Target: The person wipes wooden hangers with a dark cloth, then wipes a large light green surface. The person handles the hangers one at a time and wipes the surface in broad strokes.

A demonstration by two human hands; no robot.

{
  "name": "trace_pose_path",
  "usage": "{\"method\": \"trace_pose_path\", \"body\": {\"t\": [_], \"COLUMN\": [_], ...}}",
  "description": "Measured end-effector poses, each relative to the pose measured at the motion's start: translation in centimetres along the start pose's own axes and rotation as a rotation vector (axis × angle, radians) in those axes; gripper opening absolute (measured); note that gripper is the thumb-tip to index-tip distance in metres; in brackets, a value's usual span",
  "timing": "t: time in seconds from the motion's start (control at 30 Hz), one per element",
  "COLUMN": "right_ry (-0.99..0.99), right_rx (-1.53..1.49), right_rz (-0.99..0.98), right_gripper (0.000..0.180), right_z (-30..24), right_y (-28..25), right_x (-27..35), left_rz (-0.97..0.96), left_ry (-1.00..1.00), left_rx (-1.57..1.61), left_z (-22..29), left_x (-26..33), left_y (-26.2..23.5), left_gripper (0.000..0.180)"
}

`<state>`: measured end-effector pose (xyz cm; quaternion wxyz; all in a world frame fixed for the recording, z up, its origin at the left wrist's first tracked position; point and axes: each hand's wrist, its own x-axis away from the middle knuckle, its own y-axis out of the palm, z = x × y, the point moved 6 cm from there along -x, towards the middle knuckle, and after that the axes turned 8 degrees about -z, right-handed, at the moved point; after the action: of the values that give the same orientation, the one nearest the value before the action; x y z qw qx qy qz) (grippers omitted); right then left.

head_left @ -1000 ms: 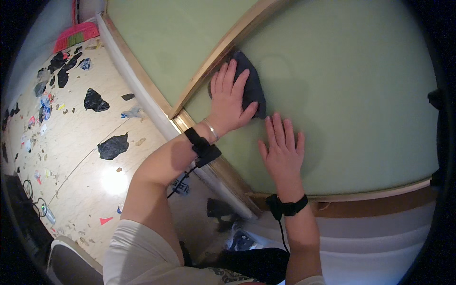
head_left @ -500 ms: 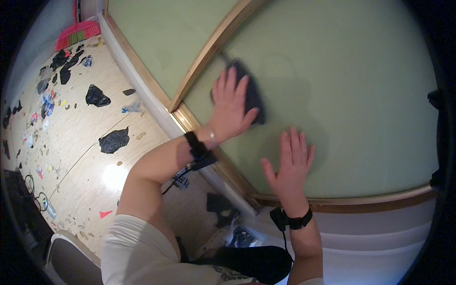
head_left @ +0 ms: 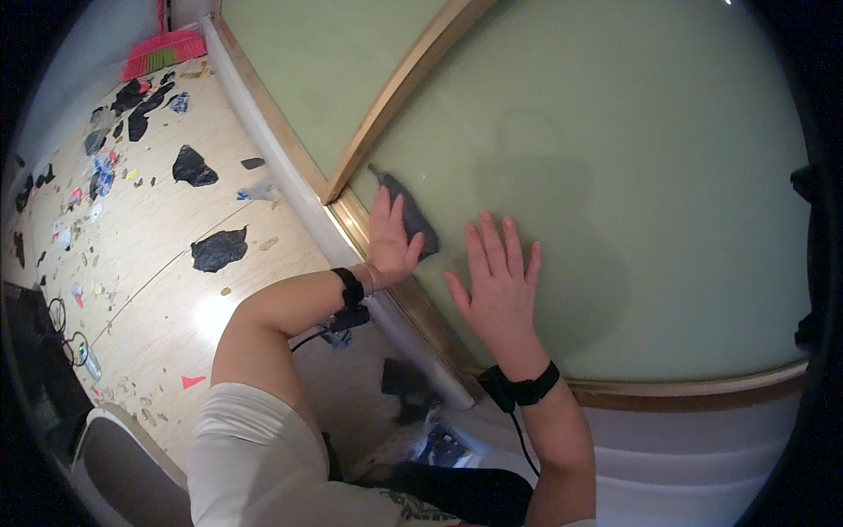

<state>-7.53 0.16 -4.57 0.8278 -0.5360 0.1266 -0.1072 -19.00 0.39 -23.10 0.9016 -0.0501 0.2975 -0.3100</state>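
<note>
Head view first and only: looks to me like a wiping job somewhere in the middle. The dark grey, soft-looking fabric cloth (head_left: 418, 213) is down on the big pale green, flat panel (head_left: 685, 220), close to its left edge and just beside the near end of the pale-wood divider strip (head_left: 395, 92). What's done vs what's left is honestly hard to call: I don't see a clear line between a wiped part and an unwiped one, and the darker areas around the hands look mostly like shadow, so I can't tell how much of the surface is finished. The cream-coloured floor (head_left: 149, 281) off to the left is another story, with torn black plastic scraps (head_left: 219, 250) lying about on it and a pink-and-green broom (head_left: 162, 54) at the far end. As for hands, the left hand (head_left: 388, 241) is laid over part of the cloth, fingers stretched out and fairly close together, thumb off to the side, so I'd say pressing rather than gripping. The right hand (head_left: 500, 294) has nothing in it: palm down over the panel, fingers a bit apart, thumb out wide, to the right of the cloth and not touching it. Can't tell whether it's really leaning on the surface or just above it.
</note>
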Motion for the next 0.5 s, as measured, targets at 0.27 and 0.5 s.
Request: {"method": "trace_pose_path", "body": {"t": [0.27,0.5], "right_ry": [0.034,0.034], "right_rx": [-0.101,-0.165], "right_rz": [-0.044,0.090], "right_gripper": [0.060,0.056], "right_z": [-1.0,-2.4], "right_y": [1.8,1.4], "right_x": [0.4,-1.0], "left_rz": [0.099,0.216], "left_ry": [0.125,0.055], "left_rx": [-0.020,-0.024], "left_z": [3.9,2.9], "left_x": [-3.4,-6.3], "left_y": [-1.2,-2.7], "left_gripper": [0.080,0.072]}}
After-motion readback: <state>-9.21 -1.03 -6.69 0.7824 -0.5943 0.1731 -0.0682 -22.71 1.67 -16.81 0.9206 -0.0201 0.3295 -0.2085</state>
